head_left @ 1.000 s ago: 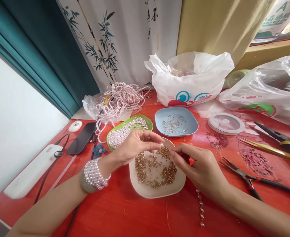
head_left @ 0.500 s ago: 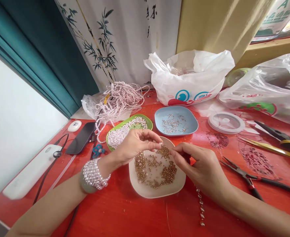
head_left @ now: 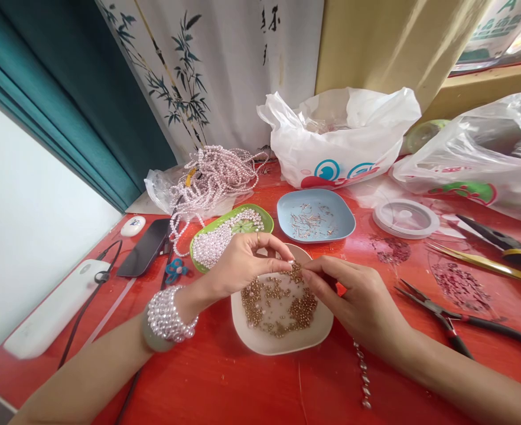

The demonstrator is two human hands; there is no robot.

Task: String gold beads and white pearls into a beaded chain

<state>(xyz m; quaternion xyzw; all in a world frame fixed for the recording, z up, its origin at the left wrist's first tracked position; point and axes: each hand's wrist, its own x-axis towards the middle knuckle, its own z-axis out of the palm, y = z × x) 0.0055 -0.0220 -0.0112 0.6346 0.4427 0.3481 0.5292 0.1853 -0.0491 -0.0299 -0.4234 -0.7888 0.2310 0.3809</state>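
Above the far rim of a cream tray point(head_left: 238, 339), my left hand point(head_left: 238, 262) pinches a small white pearl bead point(head_left: 291, 262) between thumb and forefinger. My right hand point(head_left: 355, 295) is closed close beside it, its fingertips pressed on a thin strand too fine to see clearly. A beaded strand point(head_left: 363, 375) hangs below the right hand over the red table. Gold beads point(head_left: 302, 310) lie in clusters in the cream tray. White pearls fill a green dish point(head_left: 267, 219) behind the left hand, and a blue tray point(head_left: 344, 221) holds small metal pins.
Pliers point(head_left: 446, 316) lie to the right, with tweezers point(head_left: 477, 257) and yellow-handled pliers point(head_left: 491, 233) beyond. Pearl strings point(head_left: 220, 174) are heaped at the back left. Plastic bags point(head_left: 335, 147) stand behind. A phone point(head_left: 143, 248) and a white power bank point(head_left: 54, 310) lie left.
My right fingertips have moved slightly left, closer to the pearl bead in my left hand. The hanging beaded strand has shifted a little.
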